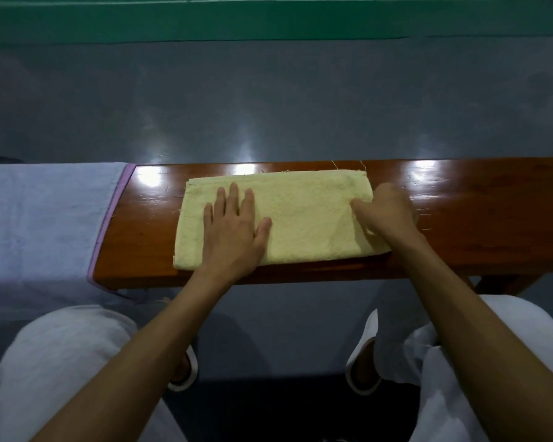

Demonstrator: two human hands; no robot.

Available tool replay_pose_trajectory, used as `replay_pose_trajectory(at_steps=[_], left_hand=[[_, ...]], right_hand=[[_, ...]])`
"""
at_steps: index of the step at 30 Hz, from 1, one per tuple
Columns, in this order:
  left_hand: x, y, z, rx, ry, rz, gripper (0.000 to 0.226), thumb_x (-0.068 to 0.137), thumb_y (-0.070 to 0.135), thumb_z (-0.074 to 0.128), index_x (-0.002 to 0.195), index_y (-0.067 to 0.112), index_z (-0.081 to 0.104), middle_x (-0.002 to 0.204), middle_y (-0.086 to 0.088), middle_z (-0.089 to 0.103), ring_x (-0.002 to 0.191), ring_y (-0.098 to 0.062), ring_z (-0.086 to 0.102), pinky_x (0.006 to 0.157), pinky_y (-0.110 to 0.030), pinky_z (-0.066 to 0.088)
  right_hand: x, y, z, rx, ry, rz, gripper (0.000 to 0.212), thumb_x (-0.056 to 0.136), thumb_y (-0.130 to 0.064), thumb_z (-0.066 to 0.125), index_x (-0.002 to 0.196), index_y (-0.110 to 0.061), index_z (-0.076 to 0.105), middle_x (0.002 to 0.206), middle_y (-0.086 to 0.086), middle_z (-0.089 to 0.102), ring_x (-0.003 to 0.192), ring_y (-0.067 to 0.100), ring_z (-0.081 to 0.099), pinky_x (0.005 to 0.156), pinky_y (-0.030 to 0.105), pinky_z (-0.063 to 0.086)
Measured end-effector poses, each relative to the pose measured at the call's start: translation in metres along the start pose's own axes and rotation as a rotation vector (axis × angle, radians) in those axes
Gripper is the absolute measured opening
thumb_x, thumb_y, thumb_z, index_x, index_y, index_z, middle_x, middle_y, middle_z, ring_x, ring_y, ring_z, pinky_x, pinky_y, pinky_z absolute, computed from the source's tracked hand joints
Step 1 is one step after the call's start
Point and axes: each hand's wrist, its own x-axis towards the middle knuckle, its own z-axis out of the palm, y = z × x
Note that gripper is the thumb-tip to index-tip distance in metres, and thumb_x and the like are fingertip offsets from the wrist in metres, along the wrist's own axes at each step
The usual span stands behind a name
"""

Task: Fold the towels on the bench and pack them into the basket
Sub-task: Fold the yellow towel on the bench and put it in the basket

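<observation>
Left hand [233, 224] lies flat on the yellow towel [300, 218]; right hand [387, 212] pinches its right end. It looks soft and floppy, so hold the edges.

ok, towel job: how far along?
Done: yellow towel is folded into a rectangle on the bench. In hand: left hand presses it flat, right hand grips its right end. Left: lavender towel lies spread out; the basket is not in view, so packing is unconfirmed.
</observation>
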Motion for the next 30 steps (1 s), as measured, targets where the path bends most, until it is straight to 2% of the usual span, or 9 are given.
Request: replay_pose_trajectory(at_steps=[3, 6, 9, 13, 18, 21, 24, 27, 30], left_hand=[[-0.001, 0.003, -0.003, -0.099, -0.01, 0.014, 0.075, 0.099, 0.065, 0.023, 0.162, 0.023, 0.026, 0.172, -0.006, 0.012, 0.158, -0.027, 0.004, 0.128, -0.05, 0.007], [-0.004, 0.009, -0.013, -0.378, 0.034, -0.026, 0.066, 0.099, 0.062, 0.028, 0.149, 0.024, 0.05, 0.163, -0.001, 0.036, 0.151, -0.019, 0.026, 0.122, -0.046, 0.023], [-0.003, 0.006, -0.021, -0.553, 0.148, -0.082, 0.037, 0.105, 0.047, 0.046, 0.122, 0.019, 0.063, 0.132, 0.0, 0.057, 0.119, -0.01, 0.045, 0.097, -0.031, 0.038], [0.004, -0.013, -0.036, -0.707, 0.146, -0.227, 0.01, 0.102, 0.022, 0.061, 0.108, 0.018, 0.066, 0.108, 0.004, 0.063, 0.093, -0.005, 0.06, 0.073, -0.02, 0.048], [0.006, -0.028, -0.048, -0.904, 0.039, -0.456, 0.014, 0.1, 0.011, 0.059, 0.104, 0.014, 0.072, 0.093, -0.005, 0.073, 0.075, -0.011, 0.067, 0.064, -0.024, 0.052], [0.004, -0.03, -0.055, -1.07, -0.054, -0.495, 0.016, 0.105, 0.013, 0.054, 0.107, 0.01, 0.069, 0.091, -0.011, 0.075, 0.056, -0.011, 0.063, 0.05, -0.022, 0.051], [0.002, -0.028, -0.058, -1.15, -0.127, -0.488, 0.022, 0.108, 0.019, 0.049, 0.109, 0.008, 0.068, 0.089, -0.012, 0.077, 0.055, -0.013, 0.065, 0.052, -0.024, 0.052], [0.004, -0.025, -0.057, -1.153, -0.155, -0.47, 0.031, 0.11, 0.027, 0.044, 0.108, 0.007, 0.068, 0.085, -0.011, 0.078, 0.053, -0.016, 0.063, 0.05, -0.025, 0.048], [0.008, -0.025, -0.055, -1.156, -0.193, -0.486, 0.043, 0.109, 0.04, 0.041, 0.105, 0.006, 0.068, 0.084, -0.011, 0.077, 0.054, -0.018, 0.061, 0.048, -0.024, 0.044]], right_hand=[[0.002, 0.001, -0.004, 0.026, -0.053, -0.017, 0.02, 0.102, -0.03, 0.058, 0.098, -0.01, 0.056, 0.102, 0.006, 0.062, 0.089, 0.022, 0.058, 0.069, 0.035, 0.045], [0.006, 0.005, -0.018, 0.132, -0.082, 0.008, 0.039, 0.106, -0.031, 0.052, 0.133, -0.003, 0.049, 0.122, 0.008, 0.054, 0.106, 0.027, 0.053, 0.08, 0.035, 0.039], [0.013, 0.017, -0.035, 0.129, -0.093, -0.004, 0.041, 0.107, -0.032, 0.048, 0.135, -0.001, 0.044, 0.138, 0.02, 0.052, 0.123, 0.037, 0.051, 0.084, 0.035, 0.036], [0.018, 0.031, -0.046, 0.188, -0.132, 0.035, 0.037, 0.104, -0.025, 0.053, 0.131, 0.0, 0.044, 0.131, 0.019, 0.053, 0.12, 0.035, 0.051, 0.083, 0.036, 0.036], [0.012, 0.014, -0.051, 0.591, -0.067, 0.125, 0.048, 0.094, -0.013, 0.069, 0.137, -0.009, 0.048, 0.123, 0.003, 0.051, 0.11, 0.023, 0.055, 0.083, 0.04, 0.048], [0.003, -0.01, -0.046, 0.765, -0.038, 0.025, 0.055, 0.088, -0.008, 0.075, 0.136, -0.011, 0.051, 0.126, 0.005, 0.057, 0.104, 0.019, 0.063, 0.078, 0.033, 0.055], [-0.011, -0.046, -0.031, 0.859, -0.064, -0.122, 0.051, 0.086, -0.005, 0.076, 0.132, -0.009, 0.054, 0.12, 0.005, 0.062, 0.097, 0.014, 0.066, 0.071, 0.026, 0.056], [-0.038, -0.089, -0.013, 0.851, -0.17, -0.285, 0.048, 0.087, -0.005, 0.077, 0.127, -0.014, 0.052, 0.123, 0.006, 0.061, 0.102, 0.016, 0.064, 0.068, 0.017, 0.056], [-0.063, -0.114, 0.008, 0.819, -0.418, -0.399, 0.057, 0.089, -0.001, 0.073, 0.136, -0.018, 0.047, 0.12, 0.006, 0.064, 0.098, 0.026, 0.068, 0.077, 0.031, 0.062]])
